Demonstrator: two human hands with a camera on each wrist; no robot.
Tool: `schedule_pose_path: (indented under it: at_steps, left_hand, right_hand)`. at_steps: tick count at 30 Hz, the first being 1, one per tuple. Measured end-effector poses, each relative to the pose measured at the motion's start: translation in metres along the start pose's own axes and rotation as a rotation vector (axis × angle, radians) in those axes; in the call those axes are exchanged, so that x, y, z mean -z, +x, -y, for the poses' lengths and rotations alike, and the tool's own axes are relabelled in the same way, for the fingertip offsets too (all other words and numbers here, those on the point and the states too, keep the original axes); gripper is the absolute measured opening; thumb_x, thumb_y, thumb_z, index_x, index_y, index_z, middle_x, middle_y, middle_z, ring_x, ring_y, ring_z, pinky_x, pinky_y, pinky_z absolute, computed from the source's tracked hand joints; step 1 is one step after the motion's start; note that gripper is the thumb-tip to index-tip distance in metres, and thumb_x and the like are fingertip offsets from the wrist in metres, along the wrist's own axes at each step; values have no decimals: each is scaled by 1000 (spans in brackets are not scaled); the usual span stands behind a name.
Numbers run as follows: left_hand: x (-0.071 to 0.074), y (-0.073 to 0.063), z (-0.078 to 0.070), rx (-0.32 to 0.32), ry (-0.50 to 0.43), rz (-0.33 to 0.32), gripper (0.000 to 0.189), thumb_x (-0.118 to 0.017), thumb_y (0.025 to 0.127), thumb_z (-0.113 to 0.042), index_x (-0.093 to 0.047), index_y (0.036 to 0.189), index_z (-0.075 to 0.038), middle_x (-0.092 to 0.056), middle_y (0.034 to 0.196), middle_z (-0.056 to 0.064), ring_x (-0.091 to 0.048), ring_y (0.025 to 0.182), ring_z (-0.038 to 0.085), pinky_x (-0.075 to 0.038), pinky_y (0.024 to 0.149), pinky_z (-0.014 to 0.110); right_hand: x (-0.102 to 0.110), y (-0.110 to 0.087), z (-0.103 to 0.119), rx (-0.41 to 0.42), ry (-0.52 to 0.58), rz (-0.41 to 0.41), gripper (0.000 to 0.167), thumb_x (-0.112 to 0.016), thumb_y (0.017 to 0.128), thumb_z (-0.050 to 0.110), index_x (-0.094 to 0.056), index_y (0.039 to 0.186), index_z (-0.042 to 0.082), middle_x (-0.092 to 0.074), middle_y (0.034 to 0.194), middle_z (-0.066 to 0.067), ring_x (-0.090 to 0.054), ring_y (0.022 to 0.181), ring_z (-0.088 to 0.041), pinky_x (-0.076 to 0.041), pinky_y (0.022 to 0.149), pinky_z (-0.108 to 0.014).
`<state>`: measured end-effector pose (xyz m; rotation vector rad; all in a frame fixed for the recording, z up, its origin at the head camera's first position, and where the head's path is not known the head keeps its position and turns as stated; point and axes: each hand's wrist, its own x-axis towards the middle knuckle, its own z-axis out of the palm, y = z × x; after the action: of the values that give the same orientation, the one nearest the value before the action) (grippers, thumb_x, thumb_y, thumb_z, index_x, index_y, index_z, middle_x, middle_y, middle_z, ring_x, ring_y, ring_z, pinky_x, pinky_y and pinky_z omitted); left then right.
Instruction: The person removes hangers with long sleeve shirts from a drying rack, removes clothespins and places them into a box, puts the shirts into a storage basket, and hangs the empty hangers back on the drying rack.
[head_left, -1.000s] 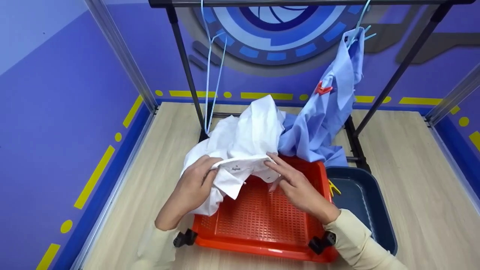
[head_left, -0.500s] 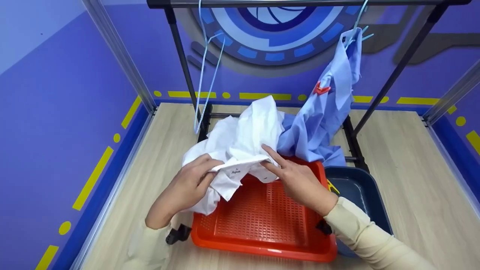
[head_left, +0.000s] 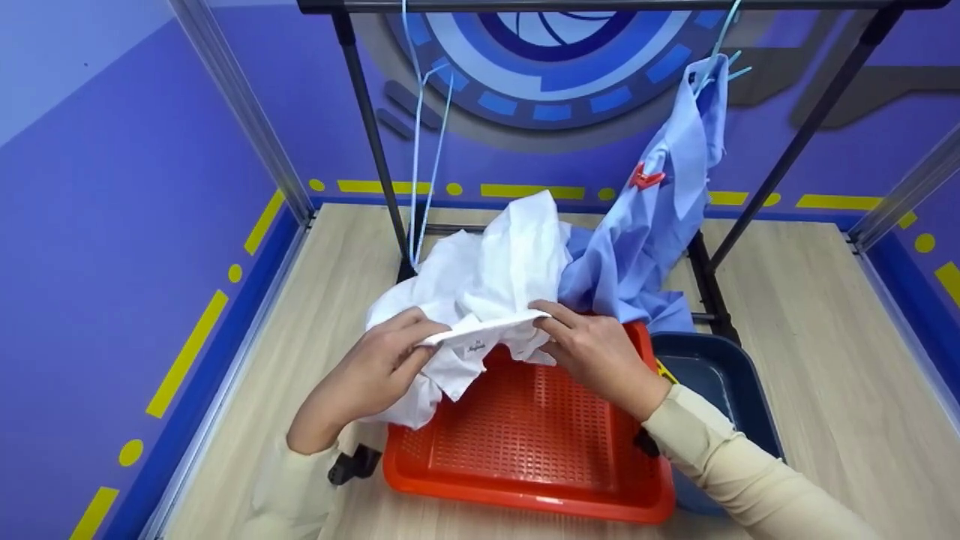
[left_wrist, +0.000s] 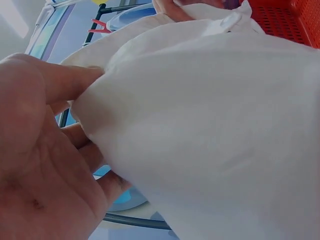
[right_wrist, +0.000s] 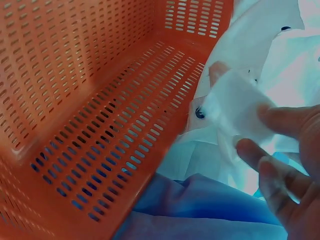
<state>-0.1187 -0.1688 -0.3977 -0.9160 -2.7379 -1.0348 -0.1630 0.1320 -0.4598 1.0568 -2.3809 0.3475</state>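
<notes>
fingers of left hand [head_left: 373, 367] and right hand [head_left: 598, 354] pinch the shirt [head_left: 521, 259], collar [head_left: 487, 328] between them, its print [head_left: 475, 346] hard to read.

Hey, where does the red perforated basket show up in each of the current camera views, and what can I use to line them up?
Head: red perforated basket at lower centre, partly covered by cloth at its back edge.
Left wrist: only a part, in the top right corner.
Right wrist: large, filling most of the left half.
Shared landmark: the white collared shirt, visible in all three.
</notes>
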Motion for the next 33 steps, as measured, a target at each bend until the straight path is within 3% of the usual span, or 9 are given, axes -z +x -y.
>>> schedule_pose_path:
  at_steps: [6, 9, 12, 15, 19, 25, 29, 33]
  left_hand:
    - [-1, 0, 1, 20, 14, -28, 23, -57, 96, -12, -67, 114, -21, -60, 101, -5, -52, 83, 6, -47, 71, 23]
    - [-2, 0, 1, 18, 25, -55, 21, -58, 95, -12, -68, 112, -19, -60, 100, -4, -52, 82, 7, -46, 71, 23]
    - [-3, 0, 2, 7, 41, -88, 18, -60, 94, -11, -68, 109, -17, -61, 98, -2, -52, 80, 8, -45, 69, 23]
    - [-5, 0, 3, -2, 45, -99, 17, -64, 92, -12, -68, 108, -16, -61, 96, -1, -52, 79, 8, -45, 68, 24]
    - [-7, 0, 1, 2, 45, -83, 22, -73, 86, -17, -68, 107, -16, -63, 97, -1, -54, 81, 10, -47, 70, 25]
    - [-11, 2, -2, 59, 61, -80, 27, -78, 81, -14, -66, 105, -18, -65, 97, -2, -56, 84, 11, -52, 76, 28]
    - [-18, 6, -5, 82, 83, -130, 25, -75, 82, -8, -65, 102, -19, -66, 95, -4, -56, 82, 11, -53, 75, 27]
    - [-26, 11, -10, 95, 124, -222, 26, -70, 80, -2, -66, 101, -16, -69, 94, -2, -57, 79, 12, -53, 72, 28]
  right_hand:
    - [-2, 0, 2, 11, 43, -102, 27, -81, 77, 22, -62, 93, 13, -68, 93, 1, -64, 62, -14, -53, 56, -26]
    - [-2, -1, 3, 2, 63, -154, 36, -82, 76, 24, -59, 100, 10, -66, 82, 0, -63, 58, -14, -51, 53, -26]
    - [-2, -1, 3, -8, 89, -186, 54, -84, 75, 24, -58, 118, 6, -63, 72, -1, -60, 55, -13, -50, 52, -26]
    - [-2, -1, 3, -17, 129, -171, 56, -83, 75, 22, -57, 122, 5, -65, 76, -1, -62, 60, -13, -52, 55, -25]
    - [-2, 0, 4, -49, 166, -141, 35, -81, 78, 20, -62, 105, 8, -65, 88, -2, -64, 69, -13, -54, 60, -24]
    - [-1, 1, 9, -141, 225, -119, 19, -76, 82, 19, -64, 93, 9, -64, 78, 0, -61, 65, -13, -52, 58, -26]
    - [1, 4, 15, -261, 348, -76, 6, -70, 88, 16, -67, 85, 11, -59, 66, 4, -57, 61, -9, -47, 56, -24]
    - [4, 9, 22, -384, 494, -38, 15, -62, 94, 22, -69, 83, 15, -40, 56, 12, -43, 52, -3, -34, 49, -20]
